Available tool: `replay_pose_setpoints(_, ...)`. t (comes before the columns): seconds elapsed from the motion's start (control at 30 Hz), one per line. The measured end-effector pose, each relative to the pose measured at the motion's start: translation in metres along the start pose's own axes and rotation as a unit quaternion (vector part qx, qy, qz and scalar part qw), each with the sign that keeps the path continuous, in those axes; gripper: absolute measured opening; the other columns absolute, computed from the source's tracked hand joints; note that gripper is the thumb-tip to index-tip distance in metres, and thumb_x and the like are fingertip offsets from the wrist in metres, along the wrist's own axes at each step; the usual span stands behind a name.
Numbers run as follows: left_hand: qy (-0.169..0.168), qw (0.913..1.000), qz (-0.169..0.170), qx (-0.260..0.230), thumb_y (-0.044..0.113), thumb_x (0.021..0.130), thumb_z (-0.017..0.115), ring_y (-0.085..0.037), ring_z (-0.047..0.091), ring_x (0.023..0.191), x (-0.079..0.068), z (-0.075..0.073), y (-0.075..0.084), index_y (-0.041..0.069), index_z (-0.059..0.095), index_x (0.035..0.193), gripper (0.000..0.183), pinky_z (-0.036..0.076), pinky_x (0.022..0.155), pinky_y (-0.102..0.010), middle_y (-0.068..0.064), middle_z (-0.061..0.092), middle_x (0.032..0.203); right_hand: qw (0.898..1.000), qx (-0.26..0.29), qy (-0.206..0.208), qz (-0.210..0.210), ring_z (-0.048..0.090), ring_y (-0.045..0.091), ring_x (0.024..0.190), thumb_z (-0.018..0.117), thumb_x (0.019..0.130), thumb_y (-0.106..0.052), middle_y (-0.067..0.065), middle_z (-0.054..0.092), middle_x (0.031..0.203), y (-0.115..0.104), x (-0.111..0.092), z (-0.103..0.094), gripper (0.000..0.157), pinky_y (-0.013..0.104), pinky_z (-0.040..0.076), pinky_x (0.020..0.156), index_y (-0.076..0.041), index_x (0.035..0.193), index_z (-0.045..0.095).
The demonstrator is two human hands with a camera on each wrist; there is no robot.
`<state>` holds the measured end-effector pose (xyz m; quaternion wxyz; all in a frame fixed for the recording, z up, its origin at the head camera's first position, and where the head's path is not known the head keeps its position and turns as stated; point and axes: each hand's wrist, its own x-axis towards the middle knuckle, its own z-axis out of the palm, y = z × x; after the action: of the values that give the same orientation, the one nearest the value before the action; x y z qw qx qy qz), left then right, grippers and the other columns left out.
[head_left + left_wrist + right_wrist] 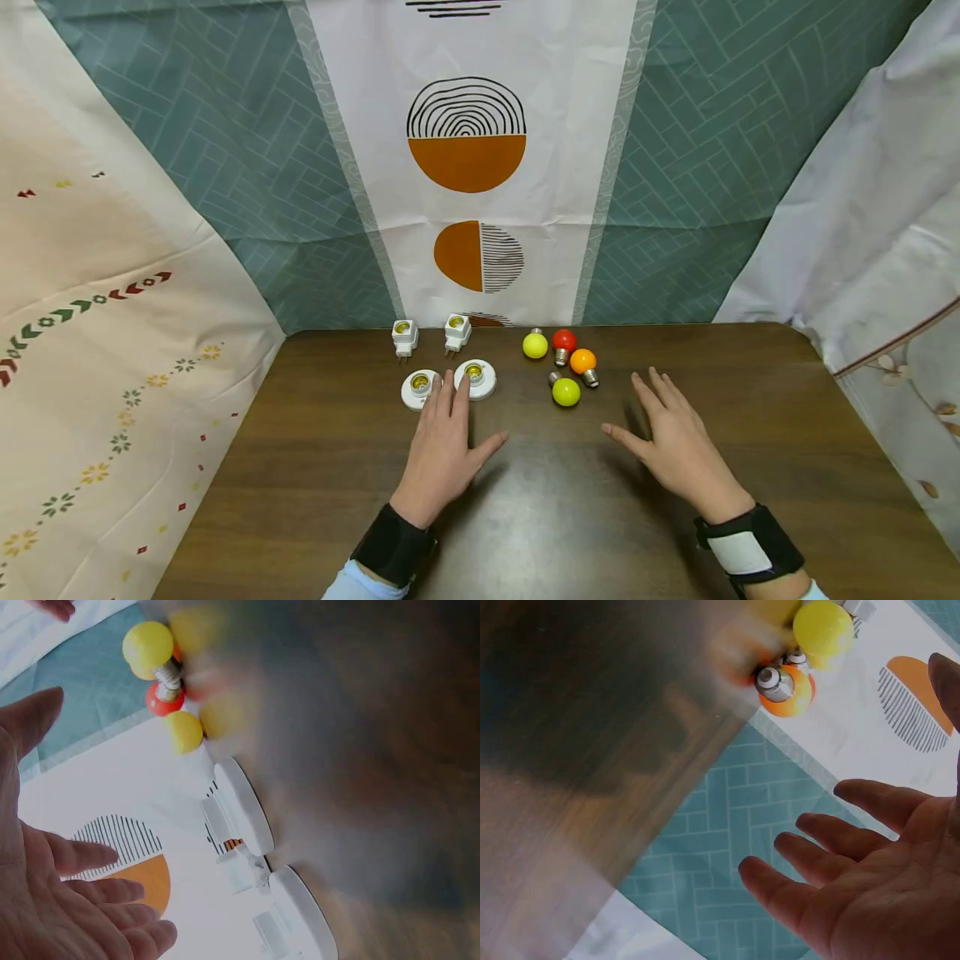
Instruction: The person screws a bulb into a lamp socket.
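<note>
1. Left hand [448, 454]: lower centre of the head view; fingers extended, thumb held out to the side, grasp empty.
2. Round white socket, left [418, 388]: centre of the frame, just beyond the left fingertips, its right edge partly covered by them in the head view.
3. Round white socket, right [481, 381]: beside the first, its lower left edge overlapped by the same fingertips; in the left wrist view a gap separates fingers and sockets.
4. Square plug socket, left [404, 335], and square plug socket, right [457, 331]: above the round pair in the frame, farther from the left hand.
5. Right hand [678, 446]: lower right of the head view; fingers extended, thumb pointing left, grasp empty.
6. Orange bulb [582, 361]: right of centre, to the upper left of the right hand, apart from it.
7. Red bulb [564, 340]: just upper left of the orange one.
8. Yellow bulb, upper [535, 346]: leftmost of the bulbs.
9. Yellow bulb, lower [566, 392]: lowest of the four, between the two hands, apart from both.
10. Brown table [300, 475]: lower half of the frame, bearing all bulbs and sockets.
</note>
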<state>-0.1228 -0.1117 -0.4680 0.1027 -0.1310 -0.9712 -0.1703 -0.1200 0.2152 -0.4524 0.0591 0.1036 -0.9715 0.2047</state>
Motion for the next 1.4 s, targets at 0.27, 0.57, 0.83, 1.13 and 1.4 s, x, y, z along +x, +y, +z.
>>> replay_pose_setpoints(0.27,-0.042,0.9905,-0.068,-0.113,0.063,0.08,0.058,-0.025,0.01,0.138,0.026,0.007,-0.002,0.007,0.016,0.148,0.098,0.022,0.104,-0.039,-0.014,0.013,0.151,0.999,0.039,0.03,0.005,0.02,0.039,0.133,0.056,0.08,-0.066,0.022,0.027,0.145,0.002,0.005,0.0,0.089,0.063,0.025,0.095,-0.002,0.14,0.037)
replay_pose_setpoints(0.57,-0.069,0.9766,-0.117,-0.166,0.054,0.08,0.065,-0.029,0.014,0.136,0.053,0.019,-0.012,0.0,0.013,0.147,0.101,0.02,0.105,-0.038,-0.02,0.015,0.15,0.999,0.028,0.025,0.006,0.035,0.038,0.124,0.054,0.081,-0.067,0.02,0.04,0.136,0.002,0.014,0.002,0.083,0.06,0.03,0.094,-0.003,0.132,0.046)
replay_pose_setpoints(0.83,-0.088,0.9716,-0.144,-0.166,0.052,0.078,0.068,-0.03,0.023,0.133,0.068,0.025,-0.016,-0.002,0.016,0.146,0.101,0.028,0.102,-0.039,-0.022,0.018,0.148,1.0,0.025,-0.01,0.012,0.04,0.036,0.12,0.061,0.083,-0.054,0.019,0.045,0.131,0.009,0.022,0.006,0.071,0.055,0.034,0.094,-0.002,0.13,0.049)
replay_pose_setpoints(1.13,-0.122,0.972,-0.144,-0.14,0.051,0.078,0.069,-0.031,0.015,0.136,0.078,0.037,-0.017,-0.004,0.014,0.146,0.103,0.025,0.104,-0.039,-0.024,0.013,0.149,0.999,-0.026,-0.019,0.006,0.038,0.04,0.119,0.065,0.082,-0.048,0.024,0.044,0.13,0.017,0.022,0.011,0.069,0.058,0.034,0.092,0.002,0.128,0.05)
replay_pose_setpoints(1.4,-0.117,0.9774,-0.141,-0.104,0.049,0.076,0.072,-0.033,0.012,0.136,0.086,0.043,-0.02,-0.006,0.015,0.145,0.105,0.024,0.104,-0.037,-0.026,0.013,0.148,1.0,-0.024,-0.02,0.004,0.039,0.039,0.118,0.066,0.081,-0.046,0.022,0.045,0.129,0.021,0.023,0.012,0.068,0.056,0.035,0.092,0.002,0.126,0.051)
